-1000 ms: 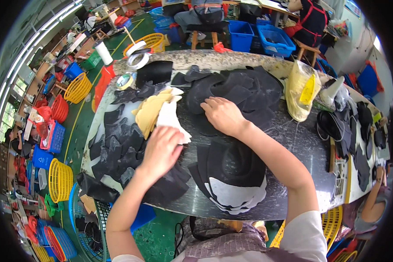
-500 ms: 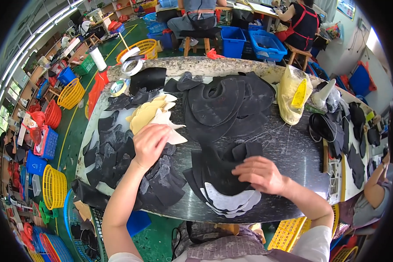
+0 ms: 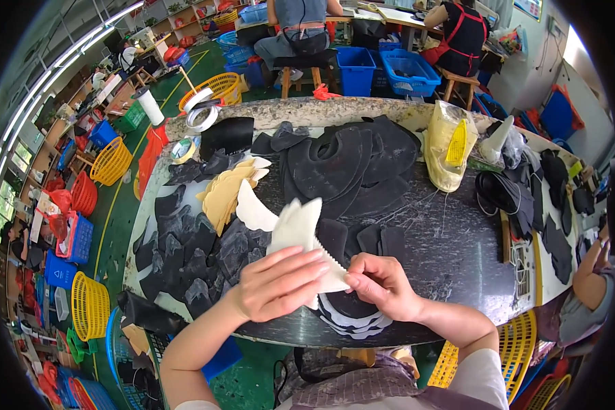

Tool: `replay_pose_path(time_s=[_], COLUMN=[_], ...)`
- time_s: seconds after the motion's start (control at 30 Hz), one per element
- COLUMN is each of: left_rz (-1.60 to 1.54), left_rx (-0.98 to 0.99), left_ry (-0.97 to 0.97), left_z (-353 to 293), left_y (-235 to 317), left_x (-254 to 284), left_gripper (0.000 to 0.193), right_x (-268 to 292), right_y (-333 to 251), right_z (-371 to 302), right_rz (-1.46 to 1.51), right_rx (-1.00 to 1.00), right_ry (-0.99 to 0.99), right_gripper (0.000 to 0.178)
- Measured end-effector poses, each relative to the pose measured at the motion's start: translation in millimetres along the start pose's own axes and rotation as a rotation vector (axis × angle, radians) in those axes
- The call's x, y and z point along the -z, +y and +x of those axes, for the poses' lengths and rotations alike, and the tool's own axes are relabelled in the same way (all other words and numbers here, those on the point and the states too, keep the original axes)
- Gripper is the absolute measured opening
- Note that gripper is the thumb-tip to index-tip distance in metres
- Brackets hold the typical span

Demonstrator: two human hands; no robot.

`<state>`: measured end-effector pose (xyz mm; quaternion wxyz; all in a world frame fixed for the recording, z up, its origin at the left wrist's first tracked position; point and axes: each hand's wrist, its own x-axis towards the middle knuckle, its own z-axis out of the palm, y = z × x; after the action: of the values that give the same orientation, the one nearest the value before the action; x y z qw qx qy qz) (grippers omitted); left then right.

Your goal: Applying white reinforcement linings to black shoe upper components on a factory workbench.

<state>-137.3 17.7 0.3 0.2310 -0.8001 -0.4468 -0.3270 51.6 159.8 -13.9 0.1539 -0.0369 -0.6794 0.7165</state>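
My left hand (image 3: 281, 283) is closed on several cream zigzag-edged pieces (image 3: 294, 229), held as a loose stack above the near part of the table. Thumb and finger of my right hand (image 3: 384, 285) pinch the right corner of the same pieces. Below them lie fanned black pieces with white wavy-edged ends (image 3: 352, 326), partly covered by my hands. Just beyond my left hand a white zigzag-edged piece (image 3: 254, 207) rests beside a fanned pile of yellowish pieces (image 3: 224, 191).
Dark curved pieces (image 3: 335, 164) are heaped mid-table, and black scraps (image 3: 184, 239) cover its left side. A yellowish bag (image 3: 444, 154) stands at the far right, with tape rolls (image 3: 201, 117) at the far left. Other people sit beyond the table; another person works at right.
My left hand has lifted cream pieces from the pile and brought them nearer and to the right. My right hand has left the black pieces and now pinches the stack's corner.
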Motion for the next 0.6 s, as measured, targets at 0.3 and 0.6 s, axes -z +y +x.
replay_pose_path(time_s=[0.3,0.6], left_rz=[0.040,-0.792], left_rx=[-0.122,0.646], left_ry=[-0.040,-0.259], left_z=[-13.8,24.4], left_y=[-22.5,32.2], left_x=[2.8,-8.7], left_gripper=[0.023,0.034], right_x=[32.0,5.4], right_y=[-20.6,-13.8], right_z=[1.9,-12.1], right_rz=[0.376,-0.312], right_rx=[0.033,0.178], right_ry=[0.438,-0.029], right_gripper=[0.021,0.018])
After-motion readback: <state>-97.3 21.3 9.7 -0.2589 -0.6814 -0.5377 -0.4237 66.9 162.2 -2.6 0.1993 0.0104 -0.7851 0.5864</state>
